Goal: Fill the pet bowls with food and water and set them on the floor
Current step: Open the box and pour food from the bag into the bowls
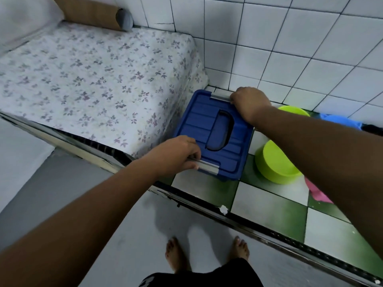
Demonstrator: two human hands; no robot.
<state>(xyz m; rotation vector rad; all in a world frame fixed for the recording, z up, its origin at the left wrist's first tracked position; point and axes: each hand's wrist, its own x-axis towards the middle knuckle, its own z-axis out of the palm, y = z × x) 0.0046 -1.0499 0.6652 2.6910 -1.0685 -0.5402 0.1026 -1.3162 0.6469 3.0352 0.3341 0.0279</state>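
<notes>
Both latches of the shut blue box [215,133] are gripped, near latch [208,166] by left hand [176,156], far latch [220,97] by right hand [250,102]; near bowl [275,162] and far bowl [294,110] wait beside it on the counter [269,204], seemingly unfilled.

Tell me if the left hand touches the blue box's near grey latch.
Touching. Head view shows the left hand gripping the blue box's grey latch, fingers curled over it.

1. Place: a home, a small sleeping room.
2. Upper left: mattress [93,79] in a flowered sheet, with a white pillow [20,17] and a brown bolster [91,12].
3. Upper right: white tiled wall [290,48].
4. Right: green-and-white chequered tiling [269,206] bearing a blue storage box [228,162] and a lime-green bowl [275,162].
5. Bottom centre: bare feet [176,253] on a grey floor [145,224].
</notes>
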